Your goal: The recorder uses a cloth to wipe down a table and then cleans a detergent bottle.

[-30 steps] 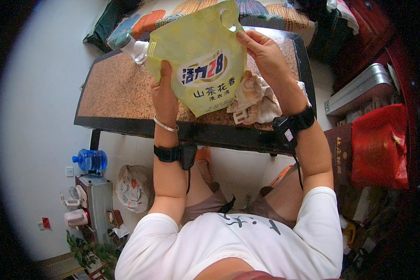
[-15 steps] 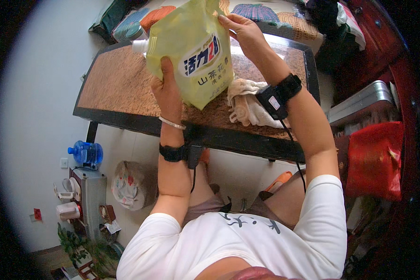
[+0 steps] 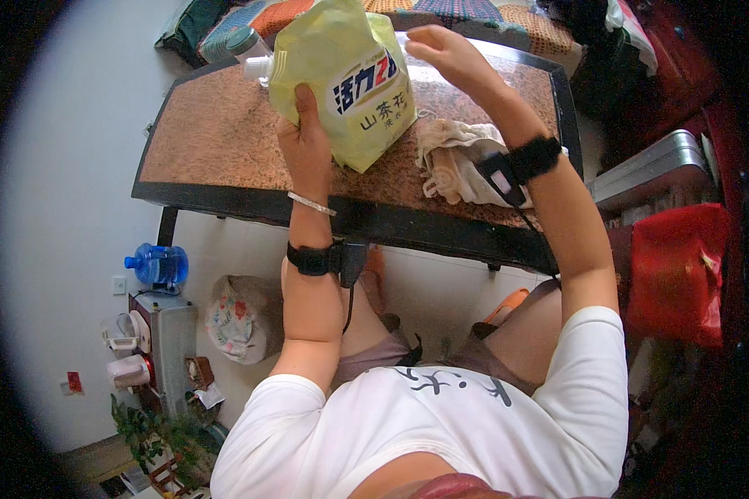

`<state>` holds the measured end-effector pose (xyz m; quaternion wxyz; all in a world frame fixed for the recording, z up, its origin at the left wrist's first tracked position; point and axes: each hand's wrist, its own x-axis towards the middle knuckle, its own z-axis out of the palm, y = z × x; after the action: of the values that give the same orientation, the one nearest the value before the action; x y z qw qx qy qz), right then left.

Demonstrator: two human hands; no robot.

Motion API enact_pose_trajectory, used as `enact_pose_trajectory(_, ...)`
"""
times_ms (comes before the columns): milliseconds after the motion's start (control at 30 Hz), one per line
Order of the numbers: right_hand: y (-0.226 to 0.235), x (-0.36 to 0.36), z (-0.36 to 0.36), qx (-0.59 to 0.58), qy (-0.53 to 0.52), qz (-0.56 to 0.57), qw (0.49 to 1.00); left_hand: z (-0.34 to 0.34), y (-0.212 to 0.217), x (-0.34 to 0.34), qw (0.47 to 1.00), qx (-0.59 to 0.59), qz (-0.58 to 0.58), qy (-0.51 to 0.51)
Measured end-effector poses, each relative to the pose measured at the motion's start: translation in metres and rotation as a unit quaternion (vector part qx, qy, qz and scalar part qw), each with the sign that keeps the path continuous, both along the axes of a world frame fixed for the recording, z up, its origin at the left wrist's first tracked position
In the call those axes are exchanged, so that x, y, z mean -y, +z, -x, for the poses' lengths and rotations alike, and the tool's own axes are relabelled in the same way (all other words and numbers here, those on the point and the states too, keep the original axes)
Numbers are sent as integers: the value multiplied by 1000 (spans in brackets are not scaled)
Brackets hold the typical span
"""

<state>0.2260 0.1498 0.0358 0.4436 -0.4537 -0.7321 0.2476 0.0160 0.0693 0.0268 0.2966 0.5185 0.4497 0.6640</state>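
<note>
A pale yellow-green spouted pouch (image 3: 341, 137) with a white screw cap (image 3: 258, 68) is held up over the table. My left hand (image 3: 305, 137) grips its lower left side, the thumb lying across the front and the other fingers hidden behind. The cap points left. Just beyond the pouch's right edge is my right hand (image 3: 449, 56), its fingers stretched out and slightly bent, with nothing seen in them. Below my right wrist, a crumpled off-white cloth (image 3: 462, 158) lies on the table. Behind the cap stands a clear container with a green lid (image 3: 242, 40).
The brown stone-patterned table (image 3: 200, 141) has a dark frame. A seat with a colourful knitted cover (image 3: 453, 27) is behind it. To the right are a red bag (image 3: 678, 274) and a silver case (image 3: 653, 170). A blue water bottle (image 3: 160, 264) stands left, near a floral-covered stool (image 3: 235, 320).
My right hand has come off the pouch's upper right edge and moved slightly right. My left hand still holds the pouch, which sits a little higher in view.
</note>
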Motion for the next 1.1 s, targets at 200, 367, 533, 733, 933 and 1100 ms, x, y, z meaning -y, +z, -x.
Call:
enact_pose_trajectory(200,-10,90,-19,142,-38,-20,989,-3,5,2,1000,3,19,-4)
enact_pose_trajectory(367,-22,141,-7,187,42,20,981,0,2,2,1000,16,23,-8)
enact_pose_trajectory(533,-52,139,-5,312,-40,-83,946,-2,1,-2,998,43,33,-24)
enact_pose_trajectory(733,-4,124,8,147,-43,-36,988,-4,4,2,998,65,14,-21)
enact_pose_trajectory(933,30,92,43,51,-77,-210,973,-2,2,-3,998,50,17,-22)
enact_pose_trajectory(1100,-5,66,44,45,-125,-133,982,-3,1,-5,998,57,7,-24)
